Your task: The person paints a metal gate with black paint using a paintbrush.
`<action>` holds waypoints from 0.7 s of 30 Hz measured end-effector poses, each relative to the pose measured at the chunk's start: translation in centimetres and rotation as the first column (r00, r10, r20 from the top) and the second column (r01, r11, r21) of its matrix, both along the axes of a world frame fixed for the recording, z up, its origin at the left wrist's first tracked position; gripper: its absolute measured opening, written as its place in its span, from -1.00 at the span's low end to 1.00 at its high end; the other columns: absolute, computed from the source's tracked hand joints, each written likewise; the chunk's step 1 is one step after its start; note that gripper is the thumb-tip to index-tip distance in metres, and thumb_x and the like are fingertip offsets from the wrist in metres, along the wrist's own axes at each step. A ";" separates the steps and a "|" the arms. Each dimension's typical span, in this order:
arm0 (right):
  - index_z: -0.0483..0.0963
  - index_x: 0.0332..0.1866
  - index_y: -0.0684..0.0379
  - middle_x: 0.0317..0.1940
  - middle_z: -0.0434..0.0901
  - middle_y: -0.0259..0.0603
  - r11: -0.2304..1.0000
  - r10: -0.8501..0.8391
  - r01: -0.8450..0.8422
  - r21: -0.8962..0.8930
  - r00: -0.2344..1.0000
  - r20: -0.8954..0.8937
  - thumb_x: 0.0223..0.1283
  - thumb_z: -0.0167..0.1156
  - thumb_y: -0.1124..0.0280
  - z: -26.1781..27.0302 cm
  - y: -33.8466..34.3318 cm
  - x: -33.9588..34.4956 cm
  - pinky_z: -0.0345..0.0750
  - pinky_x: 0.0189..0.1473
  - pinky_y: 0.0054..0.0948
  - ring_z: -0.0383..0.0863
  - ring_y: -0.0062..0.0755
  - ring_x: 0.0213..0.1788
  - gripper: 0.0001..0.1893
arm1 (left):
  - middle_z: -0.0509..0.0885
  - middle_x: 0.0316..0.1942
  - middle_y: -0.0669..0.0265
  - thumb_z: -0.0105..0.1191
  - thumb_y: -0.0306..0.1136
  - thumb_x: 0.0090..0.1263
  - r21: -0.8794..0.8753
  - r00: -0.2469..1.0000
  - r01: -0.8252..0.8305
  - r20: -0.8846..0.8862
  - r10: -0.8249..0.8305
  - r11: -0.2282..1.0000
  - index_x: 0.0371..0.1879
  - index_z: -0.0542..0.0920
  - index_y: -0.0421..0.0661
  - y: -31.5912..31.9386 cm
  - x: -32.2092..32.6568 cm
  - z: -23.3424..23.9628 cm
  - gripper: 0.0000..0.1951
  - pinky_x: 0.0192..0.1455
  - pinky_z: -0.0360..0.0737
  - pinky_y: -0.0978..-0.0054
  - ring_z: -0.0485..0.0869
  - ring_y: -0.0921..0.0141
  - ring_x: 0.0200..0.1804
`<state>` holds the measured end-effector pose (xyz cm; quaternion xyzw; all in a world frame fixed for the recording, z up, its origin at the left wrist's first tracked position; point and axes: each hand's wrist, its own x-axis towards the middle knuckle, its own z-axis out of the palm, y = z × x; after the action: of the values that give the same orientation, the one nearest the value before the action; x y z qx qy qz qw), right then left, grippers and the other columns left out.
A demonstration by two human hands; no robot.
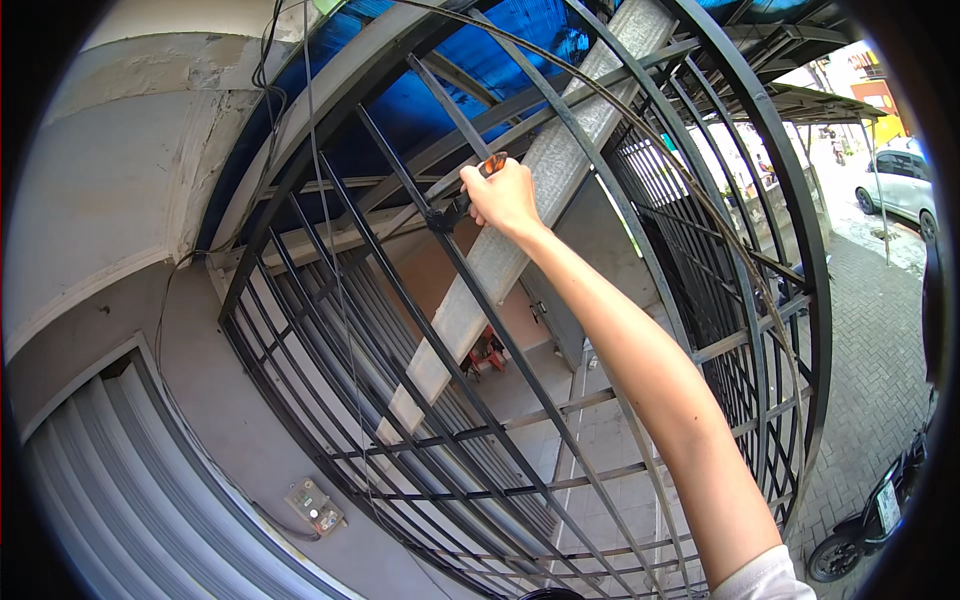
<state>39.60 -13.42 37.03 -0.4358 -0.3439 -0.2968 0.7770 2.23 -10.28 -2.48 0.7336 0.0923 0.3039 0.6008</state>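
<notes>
My right hand [504, 196] is raised at arm's length, gripping a paintbrush [493, 163] by its orange-and-black handle. The dark bristles touch an upright bar [476, 281] of a metal grille, near a horizontal rail. Glossy black coats the bars [367, 232] to the left. Above the brush, the same bar's upper length [450, 105] looks duller and greyer, as does a bar [577, 131] to the right. My left hand is out of view. A round black rim [551, 593] shows at the bottom edge; what it belongs to is mostly hidden.
Loose cables [311, 97] hang before the grille at left, and another cable [720, 206] crosses at right. A pale metal beam [544, 180] slants behind the bars. An electricity meter [315, 507] is on the wall beside a roller shutter [112, 480]. A motorcycle [862, 525] stands on the paving.
</notes>
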 end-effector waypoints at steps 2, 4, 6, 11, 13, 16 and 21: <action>0.43 -0.79 0.23 -0.88 0.45 -0.23 0.995 0.044 -0.046 0.089 0.999 0.022 0.02 0.06 0.29 -0.4 0.0 0.1 0.50 -0.56 -0.49 0.54 -0.49 -0.76 -0.65 | 0.54 -0.01 0.27 0.59 -0.31 -0.55 -0.009 1.000 0.009 -0.018 -0.009 1.000 0.16 0.29 -0.11 0.2 0.0 0.1 0.07 0.11 0.55 0.34 0.55 0.36 0.00; 0.42 -0.80 0.23 -0.88 0.45 -0.24 0.980 0.099 -0.103 0.169 0.995 0.033 0.00 0.07 0.28 -1.2 0.6 0.0 0.49 -0.57 -0.48 0.53 -0.48 -0.77 -0.65 | 0.54 -0.02 0.29 0.59 -0.33 -0.58 -0.018 0.999 0.019 -0.033 -0.020 1.000 0.15 0.29 -0.10 0.4 0.0 -0.3 0.08 0.09 0.57 0.34 0.56 0.37 -0.01; 0.41 -0.79 0.25 -0.87 0.45 -0.23 0.991 0.103 -0.108 0.082 0.993 0.065 -0.01 0.08 0.31 -2.7 1.1 0.1 0.48 -0.58 -0.49 0.54 -0.47 -0.76 -0.67 | 0.55 -0.04 0.29 0.58 -0.35 -0.59 -0.148 0.999 0.035 -0.036 -0.040 0.988 0.13 0.32 -0.10 0.6 0.2 -1.1 0.05 0.05 0.60 0.32 0.57 0.37 -0.03; 0.42 -0.76 0.29 -0.88 0.42 -0.18 0.980 0.052 -0.058 0.191 0.998 0.036 -0.02 0.09 0.32 -3.6 0.7 0.4 0.43 -0.61 -0.44 0.49 -0.44 -0.78 -0.68 | 0.56 -0.06 0.31 0.57 -0.36 -0.55 -0.259 0.998 0.028 -0.047 -0.042 0.966 0.10 0.35 -0.11 -0.4 0.1 -0.5 -0.01 0.03 0.60 0.34 0.57 0.38 -0.05; 0.42 -0.73 0.33 -0.88 0.37 -0.15 0.981 -0.091 0.047 0.187 0.969 0.230 -0.02 0.08 0.32 -4.2 2.0 -0.2 0.36 -0.62 -0.38 0.41 -0.46 -0.80 -0.68 | 0.56 -0.06 0.32 0.56 -0.36 -0.53 -0.213 0.998 0.021 -0.056 -0.033 0.977 0.08 0.36 -0.11 -0.9 0.0 0.3 -0.03 0.03 0.60 0.36 0.57 0.39 -0.06; 0.44 -0.66 0.34 -0.81 0.38 -0.04 0.997 -0.032 0.024 0.070 0.993 0.118 -0.01 0.10 0.31 -4.7 0.7 0.3 0.36 -0.54 -0.33 0.37 -0.23 -0.75 -0.71 | 0.56 -0.08 0.31 0.56 -0.33 -0.51 -0.061 0.999 0.003 -0.033 -0.005 0.998 0.07 0.36 -0.14 -1.2 0.0 0.7 -0.05 0.02 0.60 0.39 0.57 0.39 -0.08; 0.45 -0.65 0.35 -0.78 0.42 -0.04 0.988 -0.056 0.023 0.153 0.976 0.210 -0.03 0.09 0.32 -5.6 1.9 -0.7 0.39 -0.51 -0.33 0.45 -0.26 -0.72 -0.72 | 0.55 -0.05 0.20 0.52 -0.38 -0.43 0.038 0.998 0.049 -0.032 -0.047 0.998 0.11 0.33 -0.21 -0.7 0.0 0.1 -0.06 0.07 0.55 0.38 0.56 0.35 -0.03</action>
<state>38.92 -11.49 31.47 -0.3486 -0.3936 -0.3824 0.7598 2.24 -11.01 -2.35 0.7518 0.0780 0.2797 0.5920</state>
